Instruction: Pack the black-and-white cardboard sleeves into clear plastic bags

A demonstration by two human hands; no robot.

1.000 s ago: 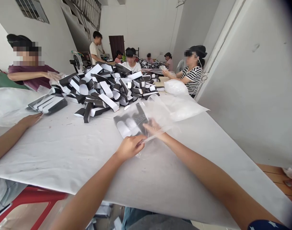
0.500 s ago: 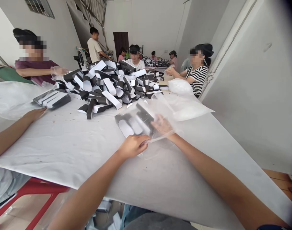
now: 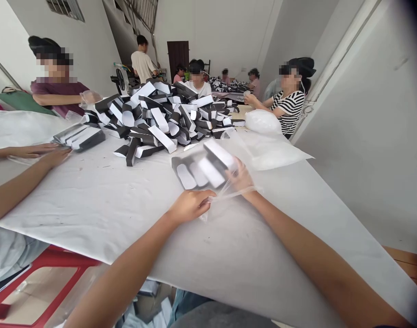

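A clear plastic bag point(image 3: 211, 193) lies on the table in front of me with several black-and-white folded paper boxes point(image 3: 186, 176) side by side in it. My left hand point(image 3: 191, 205) is closed on the near edge of the bag's mouth, pinching the film. At the bag's right side, my right hand point(image 3: 242, 178) reaches in under the film, its fingers and thumb around the near end of the rightmost paper box point(image 3: 220, 154). Motion and the film blur the fingertips.
A large heap of black-and-white paper boxes point(image 3: 160, 119) fills the far middle. White plastic bags point(image 3: 263, 122) lie at right. A co-worker's hands point(image 3: 56, 155) touch another filled bag point(image 3: 87, 136) at left. Other people sit around the white-covered table point(image 3: 126, 200); a red stool point(image 3: 58, 257) stands below.
My right hand's fingers have drawn in around the rightmost box, which now shows more clearly in the bag. My left hand keeps its pinch. A second co-worker's hand has come in at left.
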